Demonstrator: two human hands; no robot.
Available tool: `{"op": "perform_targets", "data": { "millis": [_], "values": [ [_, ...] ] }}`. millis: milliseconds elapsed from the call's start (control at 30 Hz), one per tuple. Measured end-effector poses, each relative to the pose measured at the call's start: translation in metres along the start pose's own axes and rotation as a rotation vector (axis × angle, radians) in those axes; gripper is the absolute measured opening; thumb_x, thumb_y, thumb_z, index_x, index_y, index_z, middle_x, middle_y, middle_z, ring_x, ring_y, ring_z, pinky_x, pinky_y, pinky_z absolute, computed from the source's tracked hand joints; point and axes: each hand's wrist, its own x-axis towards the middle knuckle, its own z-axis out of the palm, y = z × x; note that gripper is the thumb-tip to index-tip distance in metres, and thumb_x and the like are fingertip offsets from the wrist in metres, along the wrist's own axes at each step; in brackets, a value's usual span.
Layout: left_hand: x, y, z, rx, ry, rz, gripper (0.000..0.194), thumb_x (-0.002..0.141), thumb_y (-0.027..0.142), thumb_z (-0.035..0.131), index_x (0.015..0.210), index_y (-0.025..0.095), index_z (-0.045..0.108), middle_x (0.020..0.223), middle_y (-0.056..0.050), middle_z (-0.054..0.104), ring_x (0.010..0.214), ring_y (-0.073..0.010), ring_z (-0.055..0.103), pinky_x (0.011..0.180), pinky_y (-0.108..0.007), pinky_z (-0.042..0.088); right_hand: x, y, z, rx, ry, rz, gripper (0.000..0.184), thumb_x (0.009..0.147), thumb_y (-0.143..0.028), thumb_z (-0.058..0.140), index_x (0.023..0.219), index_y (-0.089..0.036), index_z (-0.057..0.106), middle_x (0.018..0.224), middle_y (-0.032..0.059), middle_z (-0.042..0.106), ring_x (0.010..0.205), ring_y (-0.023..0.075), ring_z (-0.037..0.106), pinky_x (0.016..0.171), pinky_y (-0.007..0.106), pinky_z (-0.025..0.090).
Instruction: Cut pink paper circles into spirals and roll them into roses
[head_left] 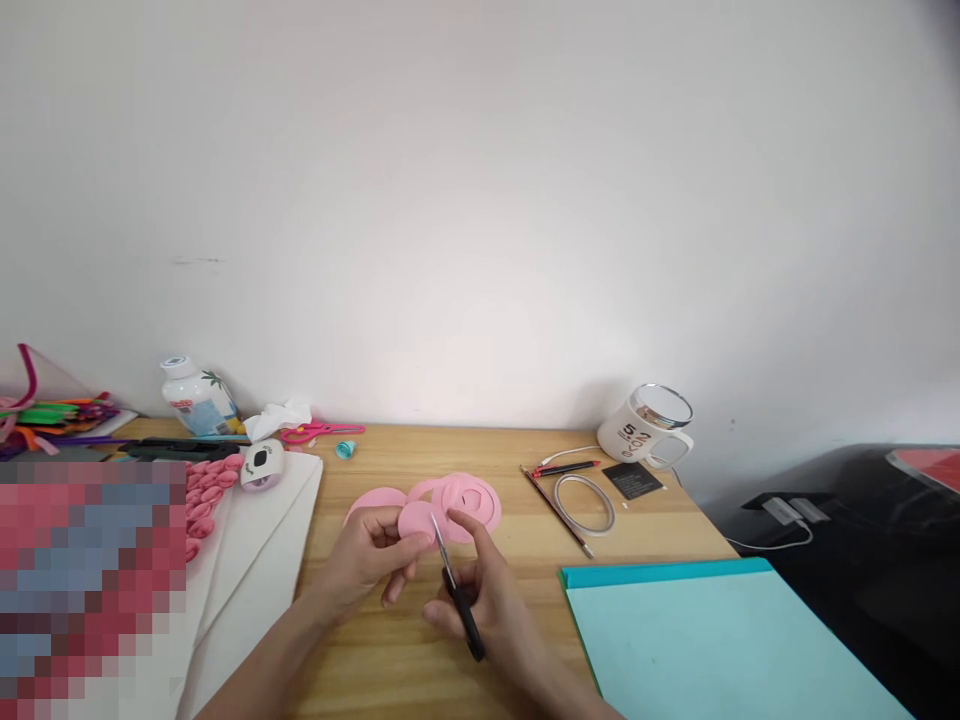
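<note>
Between thumb and fingers, my left hand (375, 550) pinches a pink paper circle (415, 518) near the middle of the table. My right hand (480, 590) grips black-handled scissors (461, 605), their blades pointing up and away from me across the paper's right side. My right index finger stretches out beside the blades. Just behind both hands, more pink paper pieces (487, 505) lie in an overlapping pile, some of them cut into curved strips or spirals. Part of the pile is hidden behind my hands and the held circle.
Left stand a white bottle (199, 395), pink scissors (319, 431), a small white device (262, 465) and white paper sheets (255, 570). Right are a mug (645, 425), a coiled cable (585, 503), a pencil (559, 512), a black card (634, 480) and light-blue sheets (720, 640).
</note>
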Motion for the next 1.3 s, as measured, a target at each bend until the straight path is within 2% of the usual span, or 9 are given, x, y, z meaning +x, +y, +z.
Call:
{"op": "perform_targets", "data": {
  "millis": [167,400,900,1167,1300],
  "values": [
    [-0.0002,0.0020,0.0006,0.027,-0.018,-0.013,0.030,0.067,0.038,0.069,0.058,0.015,0.053,0.043,0.003,0.054,0.027,-0.0052,0.041,0.028,-0.016,0.027,0.0008,0.0011,-0.0038,0.009,0.006,-0.041,0.084,0.057,-0.013,0.070,0.129,-0.020,0.027,0.058,-0.0102,0.049,0.050,0.0101,0.043,0.050,0.022,0.033],
    [-0.0005,-0.0021,-0.0017,0.020,0.005,0.013,0.023,0.067,0.032,0.071,0.065,0.014,0.058,0.045,0.005,0.054,0.028,-0.0036,0.040,0.028,-0.014,0.027,0.0004,-0.0016,-0.0028,0.049,-0.014,-0.041,0.079,0.059,-0.018,0.070,0.126,-0.018,0.028,0.053,-0.0124,0.044,0.046,0.0080,0.036,0.046,0.020,0.026],
    [0.0012,-0.0055,-0.0060,-0.059,0.058,0.050,0.025,0.063,0.028,0.075,0.057,0.013,0.055,0.044,0.005,0.055,0.028,-0.0029,0.040,0.027,-0.012,0.029,0.0003,-0.0008,-0.0037,0.026,0.005,-0.028,0.076,0.060,-0.016,0.067,0.125,-0.015,0.029,0.046,-0.0156,0.037,0.042,0.0058,0.027,0.042,0.018,0.022],
    [0.0033,-0.0054,-0.0090,-0.148,0.113,0.110,0.033,0.066,0.038,0.073,0.057,0.013,0.054,0.045,0.005,0.055,0.027,-0.0017,0.040,0.027,-0.011,0.027,-0.0014,-0.0073,-0.0013,0.017,0.013,0.001,0.074,0.061,-0.016,0.064,0.126,-0.013,0.028,0.041,-0.0161,0.039,0.036,0.0060,0.029,0.037,0.017,0.021],
    [0.0022,-0.0068,-0.0059,-0.115,0.034,0.108,0.031,0.064,0.039,0.075,0.062,0.013,0.058,0.047,0.004,0.058,0.027,-0.0038,0.043,0.027,-0.012,0.029,-0.0007,-0.0065,-0.0006,0.018,0.027,-0.002,0.075,0.061,-0.019,0.065,0.126,-0.013,0.027,0.041,-0.0161,0.040,0.035,0.0066,0.031,0.035,0.017,0.024]
  ]
}}
